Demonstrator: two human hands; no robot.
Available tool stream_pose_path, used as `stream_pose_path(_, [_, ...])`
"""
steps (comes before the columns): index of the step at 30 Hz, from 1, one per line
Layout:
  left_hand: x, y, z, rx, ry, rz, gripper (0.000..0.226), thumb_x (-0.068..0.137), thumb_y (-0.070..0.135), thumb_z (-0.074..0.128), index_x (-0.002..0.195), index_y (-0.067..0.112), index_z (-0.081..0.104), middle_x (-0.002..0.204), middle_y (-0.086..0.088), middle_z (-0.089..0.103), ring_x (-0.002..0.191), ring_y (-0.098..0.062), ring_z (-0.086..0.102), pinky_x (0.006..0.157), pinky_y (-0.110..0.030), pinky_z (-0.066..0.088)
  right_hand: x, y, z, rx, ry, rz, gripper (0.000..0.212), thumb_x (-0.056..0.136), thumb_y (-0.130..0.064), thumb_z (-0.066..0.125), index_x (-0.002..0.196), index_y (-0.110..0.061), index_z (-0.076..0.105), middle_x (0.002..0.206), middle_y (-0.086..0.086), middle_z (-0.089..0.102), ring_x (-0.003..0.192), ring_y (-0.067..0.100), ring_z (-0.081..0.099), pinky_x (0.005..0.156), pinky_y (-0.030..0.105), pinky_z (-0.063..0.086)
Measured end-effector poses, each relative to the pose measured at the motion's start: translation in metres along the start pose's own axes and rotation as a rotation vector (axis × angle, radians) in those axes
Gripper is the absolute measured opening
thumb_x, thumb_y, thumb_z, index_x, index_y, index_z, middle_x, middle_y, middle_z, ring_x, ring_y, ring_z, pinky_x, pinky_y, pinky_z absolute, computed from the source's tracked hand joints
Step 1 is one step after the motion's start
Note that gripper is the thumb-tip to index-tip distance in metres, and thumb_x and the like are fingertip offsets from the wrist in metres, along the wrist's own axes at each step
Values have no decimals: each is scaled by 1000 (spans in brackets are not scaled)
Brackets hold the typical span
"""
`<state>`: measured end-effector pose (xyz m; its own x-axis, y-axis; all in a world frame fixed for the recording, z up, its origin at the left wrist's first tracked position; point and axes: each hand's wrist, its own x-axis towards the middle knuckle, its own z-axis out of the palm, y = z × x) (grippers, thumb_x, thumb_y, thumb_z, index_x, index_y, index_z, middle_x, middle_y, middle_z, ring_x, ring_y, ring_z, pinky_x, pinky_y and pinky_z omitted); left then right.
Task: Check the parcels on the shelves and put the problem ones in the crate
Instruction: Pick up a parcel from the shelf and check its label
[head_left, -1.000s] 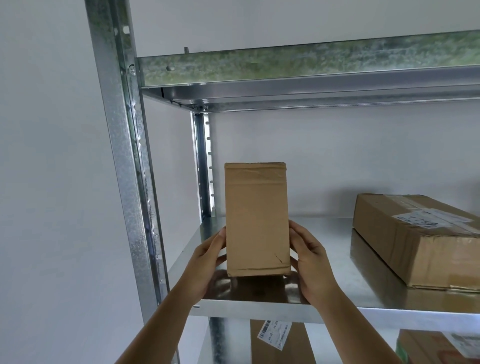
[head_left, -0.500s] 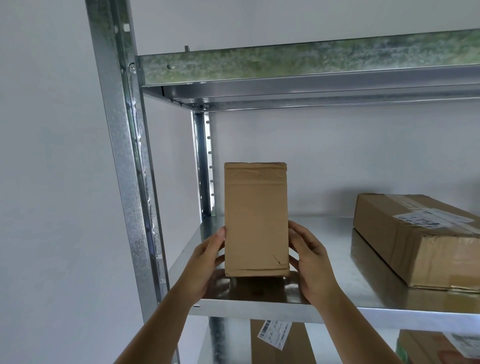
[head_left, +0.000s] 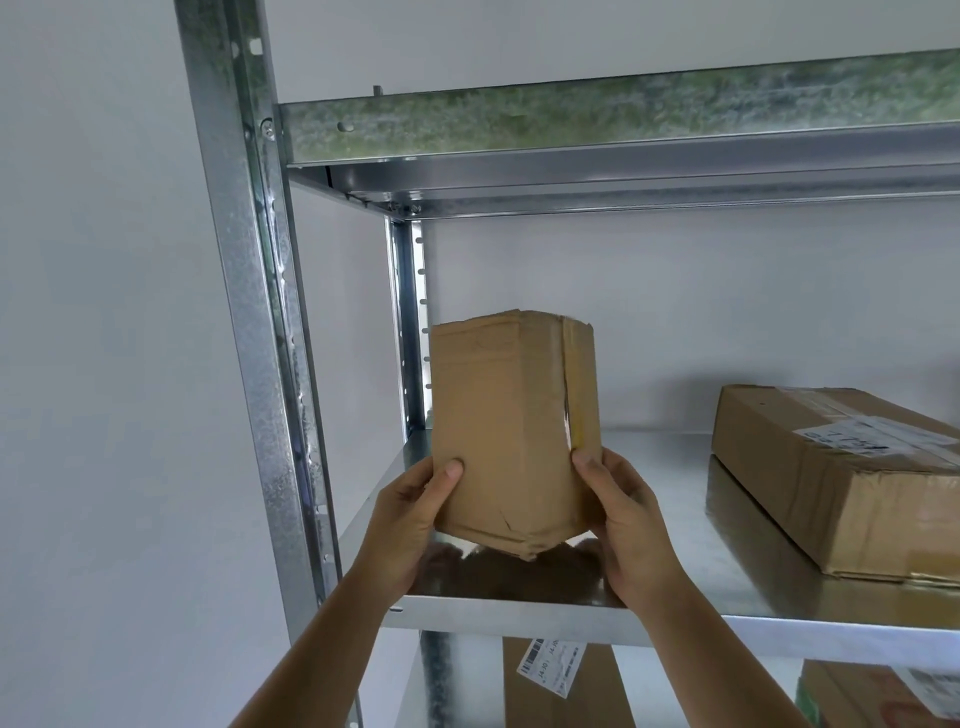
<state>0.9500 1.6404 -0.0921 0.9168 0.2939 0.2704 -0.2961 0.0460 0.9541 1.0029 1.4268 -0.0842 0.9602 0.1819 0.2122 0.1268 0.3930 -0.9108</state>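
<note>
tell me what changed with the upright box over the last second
Both hands, left hand and right hand, lifted the box off the shelf and turned it, bringing a torn side edge into view. The thumbs now press its front. The flat parcel stayed put.

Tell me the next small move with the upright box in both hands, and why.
Probably keep turning the box to bring its right side face into full view. The left hand and right hand hold it tilted, one bottom corner just over the shelf, and that side's taped seam looks torn and gaping, with the bottom corner crumpled. A closer look would settle whether it counts as a problem one.
</note>
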Motion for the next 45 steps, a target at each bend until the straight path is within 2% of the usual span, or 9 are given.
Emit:
stream_pose_path(2, [3, -2, -1, -13, 42, 33, 32, 85, 45, 70, 114, 36, 78, 125, 14, 73, 120, -20, 67, 105, -48, 55, -1, 0, 0, 9, 39, 4, 58, 80, -51, 70, 130, -24, 60, 124, -2, 68, 115, 29, 65, 79, 43, 56])
stream_pose_path(5, [7, -2, -1, -38, 147, 69, 49, 81, 39, 74, 127, 26, 72, 123, 12, 74, 118, -16, 68, 106, -43, 55, 0, 1, -3, 15, 82, 36, 33, 96, -46, 62, 123, -26, 59, 122, -1, 66, 112, 32, 63, 83, 54, 54])
stream_pose_path(8, [9, -5, -4, -20, 201, 89, 49, 78, 37, 75, 125, 23, 74, 120, 10, 76, 116, -15, 68, 102, -40, 56, 1, 2, -3, -13, 90, 42, 25, 100, -47, 58, 115, -28, 63, 118, -1, 68, 110, 33, 65, 75, 46, 51])
stream_pose_path(11, [10, -9, -6, 10, 164, 127, 36, 88, 32, 68, 122, 22, 75, 119, 5, 77, 117, -20, 70, 98, -38, 59, -1, 1, 0, -15, 81, -5, 25, 104, -42, 54, 112, -24, 70, 109, -3, 74, 105, 26, 69, 67, 37, 50])
stream_pose_path(14, [8, -7, -3, 22, 67, 110, 30, 105, 26, 51, 130, 25, 68, 119, 9, 77, 116, -14, 72, 97, -28, 59, -2, -3, 3, -30, 71, -43, 28, 108, -30, 48, 118, -21, 73, 111, -6, 77, 104, 16, 73, 74, 30, 57])
stream_pose_path(21, [6, -3, -1, 48, -15, 59, 40, 96, 40, 47, 133, 34, 62, 126, 14, 74, 122, -11, 68, 107, -34, 52, -3, -3, 2, -45, 92, -52, 23, 106, -19, 52, 114, -22, 74, 107, -6, 78, 95, 8, 74, 77, 31, 56])
stream_pose_path(33, [8, -5, -2, 52, -28, 41, 32, 109, 27, 41, 132, 33, 62, 124, 14, 74, 122, -12, 68, 109, -38, 51, -1, -1, 1, -35, 97, -62, 22, 106, -19, 53, 114, -22, 73, 106, -5, 78, 98, 14, 73, 79, 33, 56])
stream_pose_path(39, [12, -7, -6, 85, -29, 42, 38, 104, 40, 45, 139, 38, 58, 134, 11, 70, 127, -24, 65, 114, -54, 46, 0, 2, -2, -69, 70, -81, 22, 106, -24, 52, 116, -23, 71, 108, -9, 77, 103, 19, 73, 69, 30, 60])
stream_pose_path(45, [11, -7, -9, 54, -21, -1, 49, 97, 50, 49, 144, 36, 57, 136, 10, 68, 127, -29, 64, 114, -59, 45, 4, 9, -3, -135, 59, -158, 27, 107, -21, 50, 122, -27, 71, 123, -10, 73, 120, 24, 66, 107, 54, 51])
